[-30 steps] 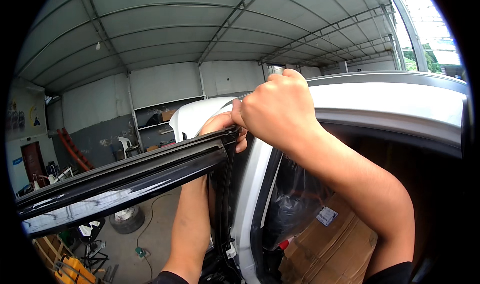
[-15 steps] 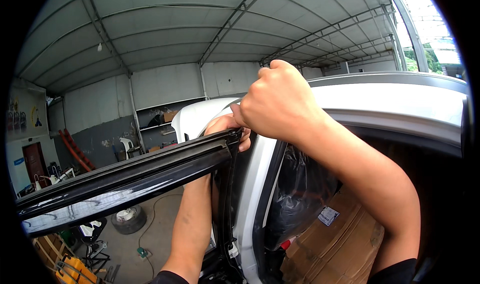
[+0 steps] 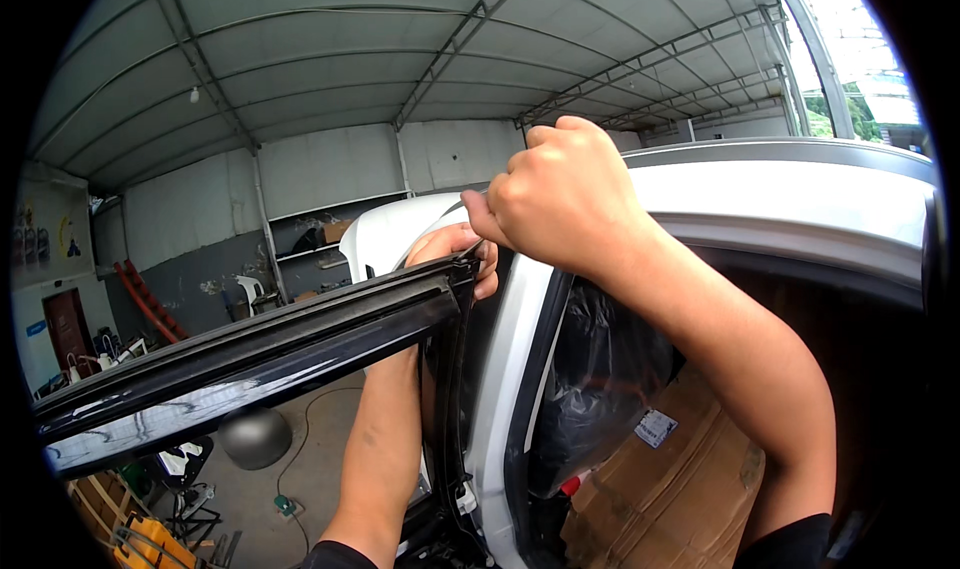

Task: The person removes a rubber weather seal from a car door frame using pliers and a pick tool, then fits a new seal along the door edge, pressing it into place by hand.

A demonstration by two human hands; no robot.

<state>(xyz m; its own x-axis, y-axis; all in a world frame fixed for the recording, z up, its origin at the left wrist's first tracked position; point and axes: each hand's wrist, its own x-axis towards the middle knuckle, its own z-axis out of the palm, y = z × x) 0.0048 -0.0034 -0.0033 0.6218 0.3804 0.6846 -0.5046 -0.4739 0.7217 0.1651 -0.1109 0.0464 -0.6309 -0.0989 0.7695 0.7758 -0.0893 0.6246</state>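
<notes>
My left hand [image 3: 448, 243] is at the upper corner of an open black car door frame [image 3: 300, 341], its fingers closed around the corner from behind. Just above and to the right, my right hand [image 3: 565, 194] is closed in a fist, thumb towards the left hand. A thin dark piece [image 3: 476, 247] shows between the right thumb and the left fingers; whether it is a strip or a tool I cannot make out. Behind both hands stands the white car body [image 3: 780, 201], its silver-white door pillar [image 3: 500, 389] running down beside the door's edge.
Inside the car are a large cardboard box [image 3: 670, 479] and black plastic sheeting [image 3: 600, 389]. Beyond the door, a grey rounded thing [image 3: 255, 439], a cable [image 3: 283, 459] and a yellow case [image 3: 155, 547] are on the floor. Shelves [image 3: 320, 244] stand at the back wall.
My right fist has shifted slightly up and right, away from my left fingers. The round thing on the floor showed a dark ring with white inside; now it shows a smooth grey dome.
</notes>
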